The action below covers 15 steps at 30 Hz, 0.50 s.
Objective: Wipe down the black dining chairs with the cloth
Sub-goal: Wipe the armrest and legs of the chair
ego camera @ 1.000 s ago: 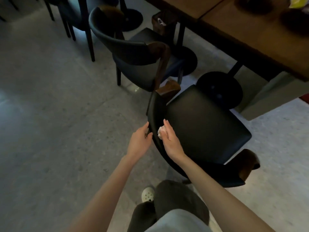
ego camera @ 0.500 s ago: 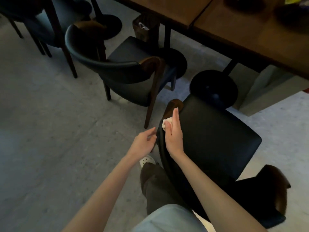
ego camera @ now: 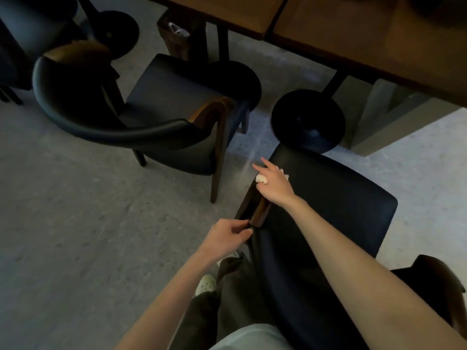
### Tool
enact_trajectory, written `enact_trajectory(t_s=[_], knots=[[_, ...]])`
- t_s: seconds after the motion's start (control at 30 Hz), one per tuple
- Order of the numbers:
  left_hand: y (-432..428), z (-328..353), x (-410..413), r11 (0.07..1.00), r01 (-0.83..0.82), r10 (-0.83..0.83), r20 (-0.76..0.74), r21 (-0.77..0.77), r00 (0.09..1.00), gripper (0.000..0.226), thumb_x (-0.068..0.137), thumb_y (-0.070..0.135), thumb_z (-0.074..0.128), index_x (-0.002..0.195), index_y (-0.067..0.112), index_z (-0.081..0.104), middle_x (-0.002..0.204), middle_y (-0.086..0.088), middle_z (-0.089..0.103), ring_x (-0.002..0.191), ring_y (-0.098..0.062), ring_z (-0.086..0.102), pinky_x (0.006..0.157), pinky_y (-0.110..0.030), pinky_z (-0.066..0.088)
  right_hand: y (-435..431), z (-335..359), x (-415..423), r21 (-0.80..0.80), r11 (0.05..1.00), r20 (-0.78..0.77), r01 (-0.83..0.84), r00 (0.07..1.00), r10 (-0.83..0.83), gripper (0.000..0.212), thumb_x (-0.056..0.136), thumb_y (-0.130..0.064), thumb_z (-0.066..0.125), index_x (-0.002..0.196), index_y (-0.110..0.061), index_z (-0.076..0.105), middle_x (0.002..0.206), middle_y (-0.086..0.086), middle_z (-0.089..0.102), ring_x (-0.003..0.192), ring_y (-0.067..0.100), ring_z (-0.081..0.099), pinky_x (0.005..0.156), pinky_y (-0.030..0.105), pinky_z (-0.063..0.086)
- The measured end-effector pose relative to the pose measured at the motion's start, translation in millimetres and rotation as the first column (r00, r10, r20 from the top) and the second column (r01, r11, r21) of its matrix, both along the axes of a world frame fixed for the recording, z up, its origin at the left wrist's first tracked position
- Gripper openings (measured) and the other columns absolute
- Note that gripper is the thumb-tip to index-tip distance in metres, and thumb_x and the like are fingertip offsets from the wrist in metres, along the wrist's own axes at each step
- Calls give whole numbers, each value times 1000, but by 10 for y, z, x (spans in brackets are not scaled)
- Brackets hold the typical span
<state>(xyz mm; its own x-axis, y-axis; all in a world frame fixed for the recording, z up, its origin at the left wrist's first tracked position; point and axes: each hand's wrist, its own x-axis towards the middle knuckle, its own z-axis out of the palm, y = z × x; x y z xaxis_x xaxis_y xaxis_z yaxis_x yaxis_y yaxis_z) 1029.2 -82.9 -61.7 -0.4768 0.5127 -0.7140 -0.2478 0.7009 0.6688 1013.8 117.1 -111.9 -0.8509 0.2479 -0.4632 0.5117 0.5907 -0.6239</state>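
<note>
A black dining chair (ego camera: 336, 213) with brown wooden arm ends stands right below me, its seat facing up. My right hand (ego camera: 274, 184) holds a small white cloth (ego camera: 261, 178) against the seat's front left corner, index finger stretched out. My left hand (ego camera: 227, 236) grips the chair's backrest edge just behind the brown arm end (ego camera: 259, 214). A second black chair (ego camera: 141, 114) stands to the upper left.
Wooden tables (ego camera: 353, 34) on black round pedestal bases (ego camera: 308, 120) run along the top right. A brown bin (ego camera: 182, 34) sits under the table. More dark chairs (ego camera: 32, 34) stand at the far left. Grey floor (ego camera: 75, 223) lies to the left; my legs and white shoe (ego camera: 207, 286) are below.
My right hand has slid the cloth forward from the backrest edge, past the arm end, onto the seat's front corner. My left hand has closed on the backrest. My view has tilted further down.
</note>
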Motion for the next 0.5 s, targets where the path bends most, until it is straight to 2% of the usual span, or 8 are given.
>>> enact_trajectory(t_s=[0.07, 0.13, 0.2, 0.27, 0.33, 0.37, 0.43, 0.5], knots=[[-5, -26, -78, 1000, 0, -1, 51, 6, 999, 25, 92, 27, 62, 116, 29, 70, 95, 6, 74, 89, -10, 70, 84, -29, 57, 70, 3, -170, 82, 950, 24, -303, 953, 302, 59, 87, -5, 54, 141, -28, 49, 159, -6, 25, 145, 20, 24, 119, 40, 21], [-7, -24, -143, 1000, 2, -3, 83, 16, 997, 20, 90, 26, 66, 109, 29, 72, 94, 3, 75, 89, -14, 70, 84, -30, 57, 52, 13, -321, 161, 820, 84, -550, 835, 543, 53, 87, -8, 53, 136, -28, 54, 155, -10, 32, 143, 18, 29, 118, 46, 20], [4, -7, -186, 999, 24, -27, 91, 31, 996, 16, 89, 25, 67, 104, 30, 72, 92, 2, 75, 89, -15, 71, 83, -30, 57, 19, -7, -400, 213, 754, 122, -622, 782, 611, 48, 89, -11, 52, 133, -30, 58, 152, -12, 38, 142, 17, 30, 118, 48, 18], [5, 12, -204, 998, 54, -56, 88, 31, 994, 16, 89, 25, 67, 104, 30, 71, 93, 4, 74, 88, -11, 70, 82, -28, 57, 16, -71, -366, 207, 842, 77, -499, 866, 494, 44, 91, -16, 53, 131, -31, 59, 149, -10, 43, 141, 18, 33, 117, 45, 22], [5, 18, -218, 996, 79, -82, 75, 34, 994, 19, 90, 25, 66, 108, 26, 71, 95, 5, 74, 88, -7, 69, 83, -26, 57, 43, -116, -245, 144, 973, 14, -180, 984, 180, 37, 94, -29, 51, 129, -34, 60, 148, -7, 44, 138, 18, 36, 112, 44, 29], [4, 18, -222, 995, 92, -94, 63, 37, 994, 18, 90, 25, 65, 107, 26, 71, 95, 5, 73, 88, -5, 69, 84, -26, 56, 54, -111, -170, 85, 996, 12, -5, 1000, 4, 36, 96, -37, 48, 129, -34, 60, 148, -7, 43, 136, 18, 37, 110, 43, 32], [5, 14, -227, 994, 103, -105, 46, 41, 993, 14, 90, 25, 66, 102, 29, 72, 92, 6, 73, 86, -5, 69, 84, -27, 56, 38, -56, -9, -62, 975, 40, 216, 976, -213, 39, 100, -43, 40, 134, -32, 56, 151, -6, 37, 138, 18, 34, 111, 40, 32], [10, 19, -231, 993, 112, -113, 37, 35, 993, 13, 89, 25, 66, 97, 33, 71, 88, 9, 73, 82, -2, 68, 83, -26, 56, -44, 39, 165, -184, 939, 53, 291, 957, -286, 42, 103, -43, 34, 143, -34, 45, 157, -7, 26, 143, 17, 26, 116, 45, 25]])
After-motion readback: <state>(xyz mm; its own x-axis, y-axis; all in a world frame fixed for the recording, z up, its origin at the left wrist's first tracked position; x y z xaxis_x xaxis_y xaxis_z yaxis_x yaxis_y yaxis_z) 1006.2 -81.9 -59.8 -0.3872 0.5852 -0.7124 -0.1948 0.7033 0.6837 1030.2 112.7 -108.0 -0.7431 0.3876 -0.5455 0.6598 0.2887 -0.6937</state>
